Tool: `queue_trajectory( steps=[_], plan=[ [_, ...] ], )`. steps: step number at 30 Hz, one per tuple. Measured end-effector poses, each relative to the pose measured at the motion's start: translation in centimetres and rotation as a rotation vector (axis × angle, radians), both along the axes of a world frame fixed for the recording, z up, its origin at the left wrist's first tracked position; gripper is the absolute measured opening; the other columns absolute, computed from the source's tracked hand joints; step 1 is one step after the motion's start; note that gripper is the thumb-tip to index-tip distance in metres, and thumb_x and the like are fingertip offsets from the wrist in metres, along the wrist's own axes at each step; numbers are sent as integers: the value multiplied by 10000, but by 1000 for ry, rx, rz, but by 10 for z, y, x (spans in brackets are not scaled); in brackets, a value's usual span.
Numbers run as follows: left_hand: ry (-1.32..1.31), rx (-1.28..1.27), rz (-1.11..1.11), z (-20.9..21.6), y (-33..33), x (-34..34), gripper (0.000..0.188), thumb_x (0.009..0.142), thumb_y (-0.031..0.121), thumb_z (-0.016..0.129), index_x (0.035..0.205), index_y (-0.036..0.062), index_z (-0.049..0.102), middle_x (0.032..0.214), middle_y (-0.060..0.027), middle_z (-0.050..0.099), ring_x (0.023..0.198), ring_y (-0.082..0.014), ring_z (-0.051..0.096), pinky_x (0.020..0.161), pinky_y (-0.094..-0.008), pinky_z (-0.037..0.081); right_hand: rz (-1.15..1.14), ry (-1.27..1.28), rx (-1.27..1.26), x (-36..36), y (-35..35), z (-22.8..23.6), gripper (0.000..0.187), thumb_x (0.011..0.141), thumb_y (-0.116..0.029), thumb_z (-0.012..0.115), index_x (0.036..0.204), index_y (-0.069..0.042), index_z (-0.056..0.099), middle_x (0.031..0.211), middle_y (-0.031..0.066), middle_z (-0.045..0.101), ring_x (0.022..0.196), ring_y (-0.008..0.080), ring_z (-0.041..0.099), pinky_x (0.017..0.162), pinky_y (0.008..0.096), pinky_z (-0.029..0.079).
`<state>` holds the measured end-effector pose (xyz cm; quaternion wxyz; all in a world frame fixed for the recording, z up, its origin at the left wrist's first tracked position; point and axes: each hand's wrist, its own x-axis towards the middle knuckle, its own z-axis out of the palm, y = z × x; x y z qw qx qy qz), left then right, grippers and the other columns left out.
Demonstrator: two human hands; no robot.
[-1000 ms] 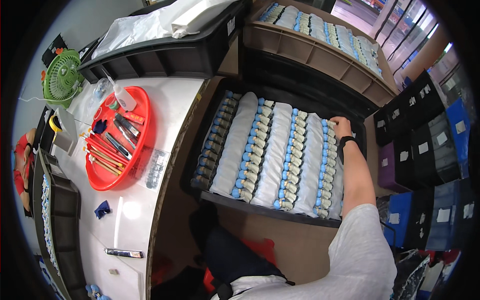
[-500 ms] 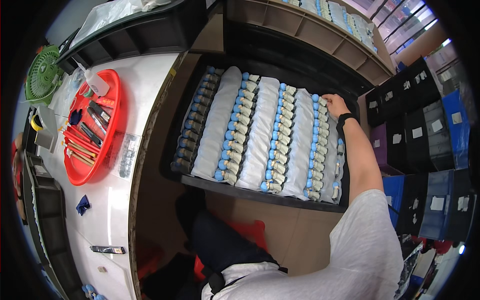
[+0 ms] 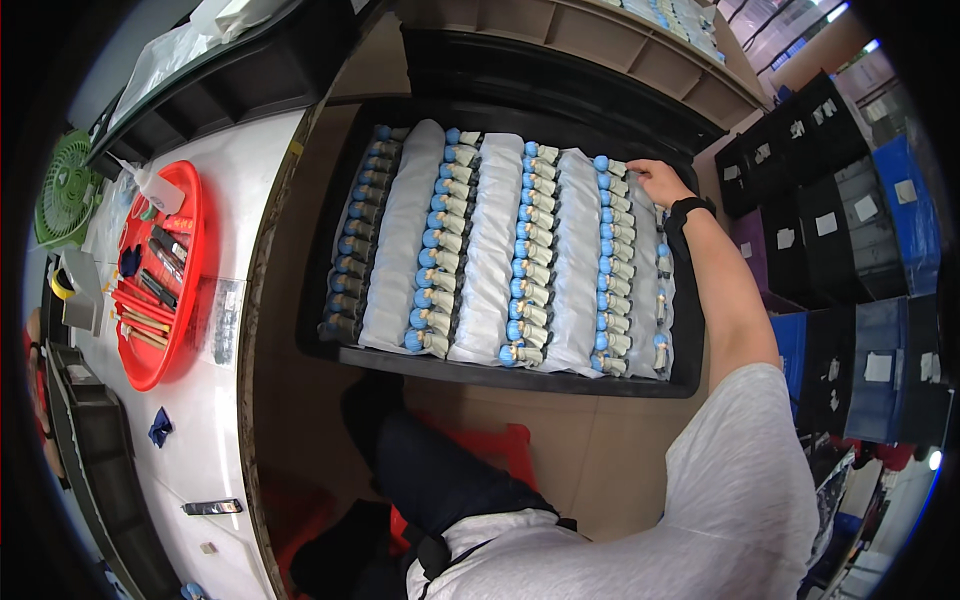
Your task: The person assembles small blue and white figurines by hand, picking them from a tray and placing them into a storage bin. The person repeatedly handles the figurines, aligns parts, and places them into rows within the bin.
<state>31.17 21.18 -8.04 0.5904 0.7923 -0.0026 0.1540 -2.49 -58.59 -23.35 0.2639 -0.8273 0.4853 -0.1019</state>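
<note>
My right hand (image 3: 662,184), a black band round its wrist, reaches to the far right corner of a black crate (image 3: 420,367). Its fingers are bent together at the far end of a white wrapping strip (image 3: 640,275), beside the top of a row of figurines (image 3: 617,268). Whatever lies between the fingertips is too small to make out. Blue-headed figurines with pale bodies fill the crate in several rows, with padded white strips (image 3: 497,255) between them. A sparser row (image 3: 662,300) runs along the right wall. My left hand is out of view.
On the left, a white table (image 3: 205,420) holds a red tray (image 3: 190,300) of brushes, pens and a white bottle. A green fan (image 3: 65,190) stands behind it. Stacked bins (image 3: 835,250) line the right side; a brown crate (image 3: 600,45) stands beyond the black one.
The view has shifted, so the crate sits slightly farther left and higher. My right hand stays at its far right corner, now a little to the right of the figurine row's top.
</note>
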Motion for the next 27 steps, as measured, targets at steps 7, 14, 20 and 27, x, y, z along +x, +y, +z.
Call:
queue_trajectory(
  steps=[7,14,20,27],
  plan=[
    [-32,-35,-35,0,4,2,168,807,-15,552,966,-72,555,1005,-203,592,823,-260,567,698,-346,469,-92,82,26,12,20,9,453,740,-5,425,1173,-46,550,1147,204,566,1084,321,535,949,348,392],
    [-45,-58,-11,0,-3,2,197,795,-7,572,979,-78,571,967,-201,603,811,-254,571,683,-342,472,-68,17,-12,2,29,11,422,800,-42,468,1220,-40,505,1104,154,578,1038,286,539,912,324,400],
    [-43,-11,18,1,-4,1,208,778,0,586,970,-81,588,944,-199,609,825,-261,579,696,-341,480,-76,-120,3,-41,67,11,288,826,-108,485,1079,-14,585,1007,209,618,957,318,596,831,346,452],
    [-41,-20,-40,-1,-4,-1,213,778,4,587,974,-80,589,937,-196,608,823,-258,577,701,-339,480,-247,-18,265,-73,150,31,258,821,-54,481,1048,-5,595,813,173,635,734,232,625,671,324,478]
  ],
)
